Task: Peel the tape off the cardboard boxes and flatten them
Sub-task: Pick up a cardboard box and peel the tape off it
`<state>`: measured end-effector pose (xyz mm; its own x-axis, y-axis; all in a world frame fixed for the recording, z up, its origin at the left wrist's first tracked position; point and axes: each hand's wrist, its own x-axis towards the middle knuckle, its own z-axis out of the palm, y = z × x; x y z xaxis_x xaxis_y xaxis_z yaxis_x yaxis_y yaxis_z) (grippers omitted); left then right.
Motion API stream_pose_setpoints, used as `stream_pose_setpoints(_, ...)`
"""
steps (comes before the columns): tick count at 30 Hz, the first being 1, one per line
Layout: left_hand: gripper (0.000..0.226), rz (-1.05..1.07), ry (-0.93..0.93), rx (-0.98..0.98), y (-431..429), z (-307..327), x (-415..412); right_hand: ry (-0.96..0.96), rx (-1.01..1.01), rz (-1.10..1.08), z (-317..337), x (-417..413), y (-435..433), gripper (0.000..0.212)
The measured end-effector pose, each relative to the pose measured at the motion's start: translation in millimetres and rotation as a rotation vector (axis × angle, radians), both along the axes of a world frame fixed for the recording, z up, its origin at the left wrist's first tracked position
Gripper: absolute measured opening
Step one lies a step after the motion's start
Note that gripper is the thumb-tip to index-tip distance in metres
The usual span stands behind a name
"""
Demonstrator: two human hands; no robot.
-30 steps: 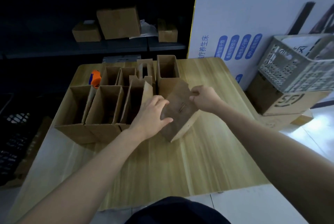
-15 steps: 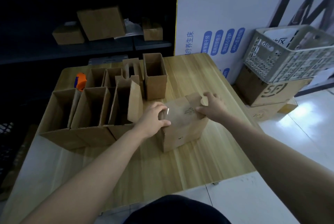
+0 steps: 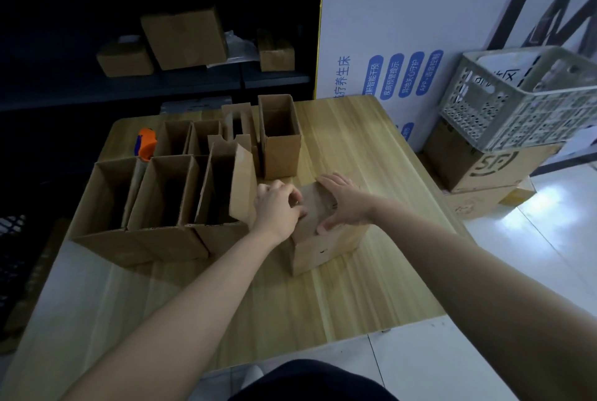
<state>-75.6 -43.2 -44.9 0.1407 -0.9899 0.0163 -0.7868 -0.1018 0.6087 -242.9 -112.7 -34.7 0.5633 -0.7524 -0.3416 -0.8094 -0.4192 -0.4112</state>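
Observation:
A small closed cardboard box [image 3: 326, 247] stands on the wooden table [image 3: 323, 297] in front of me. My left hand [image 3: 277, 211] rests at the box's top left edge with its fingers curled, pinching at the top face; whether it has tape is too small to tell. My right hand [image 3: 344, 200] lies flat on the box top with spread fingers, holding it down. To the left stand several open cardboard boxes [image 3: 161, 200], and a taller open box [image 3: 279, 138] is behind.
An orange and blue cutter [image 3: 145, 143] lies among the open boxes at the back left. Dark shelves [image 3: 161, 77] with more boxes stand behind the table. On the right, a grey plastic crate [image 3: 523, 100] sits on stacked cartons [image 3: 484, 171] on the floor.
The box has gone from tilted to standing flat on the table. My right hand moved from its far corner onto the top face, and my left hand's fingers curled in at the top edge.

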Motion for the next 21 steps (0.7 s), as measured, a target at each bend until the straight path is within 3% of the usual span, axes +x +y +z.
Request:
stream_pose_setpoints(3, 0.020, -0.002, 0.035, 0.013, -1, 0, 1, -0.030, 0.008, -0.013, -3, 0, 0, 0.120)
stream_pose_setpoints(11, 0.005, 0.006, 0.058, 0.064, -6, 11, 0, -0.061, 0.033, -0.027, -3, 0, 1, 0.122)
stream_pose_setpoints(17, 0.028, 0.012, 0.121, 0.088, -7, 11, -4, -0.061, 0.025, -0.017, -4, 0, 0, 0.122)
stream_pose_setpoints(21, 0.018, 0.032, 0.079, 0.090, -10, 10, -8, -0.059, 0.022, -0.013, -4, -1, 1, 0.123)
